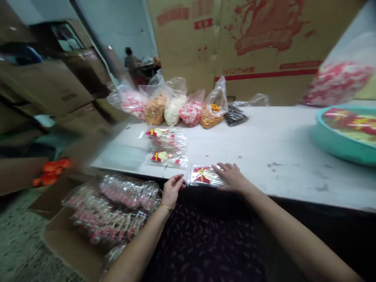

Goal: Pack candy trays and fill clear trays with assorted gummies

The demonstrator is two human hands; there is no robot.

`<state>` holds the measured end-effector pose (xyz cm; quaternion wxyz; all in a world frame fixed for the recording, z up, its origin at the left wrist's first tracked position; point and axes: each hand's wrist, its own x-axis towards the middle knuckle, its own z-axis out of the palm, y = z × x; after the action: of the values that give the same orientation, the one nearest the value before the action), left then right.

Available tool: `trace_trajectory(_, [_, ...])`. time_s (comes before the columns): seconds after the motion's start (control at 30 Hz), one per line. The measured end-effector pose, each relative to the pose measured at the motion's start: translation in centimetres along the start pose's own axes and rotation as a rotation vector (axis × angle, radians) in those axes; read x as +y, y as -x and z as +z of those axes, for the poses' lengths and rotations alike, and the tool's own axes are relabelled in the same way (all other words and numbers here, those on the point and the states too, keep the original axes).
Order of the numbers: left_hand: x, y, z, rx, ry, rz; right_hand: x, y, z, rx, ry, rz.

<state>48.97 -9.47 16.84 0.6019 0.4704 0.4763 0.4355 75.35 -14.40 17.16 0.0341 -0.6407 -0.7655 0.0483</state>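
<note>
A clear plastic packet (202,175) with a red and yellow item inside lies at the table's front edge. My right hand (232,178) rests on its right end, fingers stretched out and flat. By the packet's left edge, my left hand (172,189) has thumb and fingers pressed together; what they pinch, if anything, is too small to tell. Two similar packets, a nearer one (166,157) and a farther one (164,135), lie beyond my left hand. Below and left, an open cardboard box (63,244) holds many filled clear packets (117,211).
Knotted clear bags of coloured pieces, one orange (210,116), line the back of the white table (264,145). A turquoise basin (337,143) and a large pink-and-white bag (337,84) stand right. Large cardboard (258,88) rises behind. Another person (132,62) is far back.
</note>
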Motion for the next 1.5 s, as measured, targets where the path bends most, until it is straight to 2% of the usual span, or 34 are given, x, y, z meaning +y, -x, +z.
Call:
trace_trajectory(0.1, [0.1,1.1,-3.8,0.114,0.129,-0.084,0.3,-0.6,-0.6,-0.008,-0.068,-0.038])
trace_trajectory(0.2, [0.9,0.6,-5.7,0.252,0.308,-0.152,-0.2,-2.1,-3.0,0.0,-0.209,-0.055])
trace_trajectory(0.3, [2.0,-1.4,-5.5,0.315,0.518,-0.18,-3.6,-6.5,-5.2,0.04,-0.273,-0.101])
trace_trajectory(0.37, [2.9,-3.3,-4.8,0.35,0.618,-0.176,-6.8,-10.5,-5.5,0.061,-0.233,-0.127])
trace_trajectory(0.5, [4.2,-6.5,-3.6,0.331,0.676,-0.177,-11.8,-16.6,-3.1,0.037,-0.109,-0.105])
trace_trajectory(0.6, [4.7,-7.7,-2.6,0.304,0.679,-0.2,-12.5,-18.1,-1.1,-0.027,-0.113,-0.1])
trace_trajectory(0.73, [4.8,-8.9,-1.4,0.401,0.709,-0.233,-11.4,-18.7,-1.1,-0.106,-0.14,-0.118])
trace_trajectory(0.87, [4.9,-10.1,-1.5,0.51,0.767,-0.365,-10.8,-19.4,-2.1,-0.171,-0.161,-0.119])
trace_trajectory(0.93, [5.2,-10.4,-1.4,0.579,0.794,-0.388,-10.6,-19.5,-2.1,-0.162,-0.195,-0.17])
trace_trajectory(1.03, [5.6,-10.8,-1.0,0.713,0.794,-0.369,-10.0,-19.4,-1.5,-0.143,-0.341,-0.259])
trace_trajectory(1.13, [5.7,-11.1,-0.4,0.819,0.768,-0.463,-9.4,-19.7,-0.8,-0.176,-0.491,-0.209])
trace_trajectory(1.2, [5.6,-11.0,-0.1,0.828,0.76,-0.509,-9.1,-19.7,-0.5,-0.216,-0.577,-0.178])
trace_trajectory(1.33, [5.3,-8.8,1.1,0.861,0.752,-0.489,-8.2,-17.4,-0.4,-0.362,-0.764,-0.166])
trace_trajectory(1.5, [6.1,-2.6,3.2,0.856,0.803,-0.405,-6.9,-11.7,-1.2,-0.55,-0.931,-0.188])
